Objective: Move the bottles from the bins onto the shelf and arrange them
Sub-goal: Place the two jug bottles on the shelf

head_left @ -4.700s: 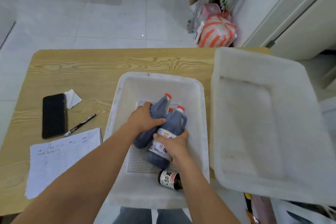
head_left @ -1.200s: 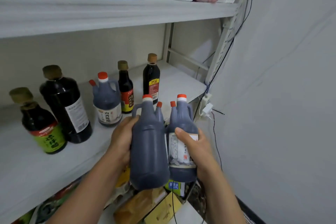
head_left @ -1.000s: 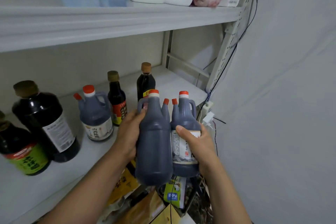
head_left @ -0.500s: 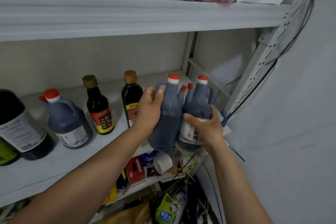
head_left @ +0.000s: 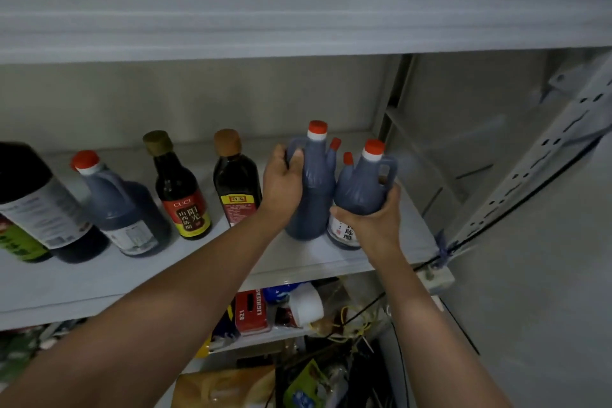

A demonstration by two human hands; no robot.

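Two dark vinegar jugs with red caps stand upright on the white middle shelf (head_left: 298,258), side by side near its right end. My left hand (head_left: 283,184) grips the left jug (head_left: 316,189) at its handle and shoulder. My right hand (head_left: 374,223) wraps the lower front of the right jug (head_left: 362,187), partly covering its white label. The two jugs touch each other. Their bases rest on the shelf board close to the front edge.
To the left on the same shelf stand a brown-capped dark bottle (head_left: 236,180), a red-labelled bottle (head_left: 180,192), another red-capped jug (head_left: 116,202) and a large dark bottle (head_left: 36,202). The upper shelf (head_left: 298,16) hangs overhead. A perforated upright (head_left: 530,175) and cables bound the right.
Both hands carried the two jugs up and forward from below the shelf edge onto the shelf board. They now stand there upright, still held.
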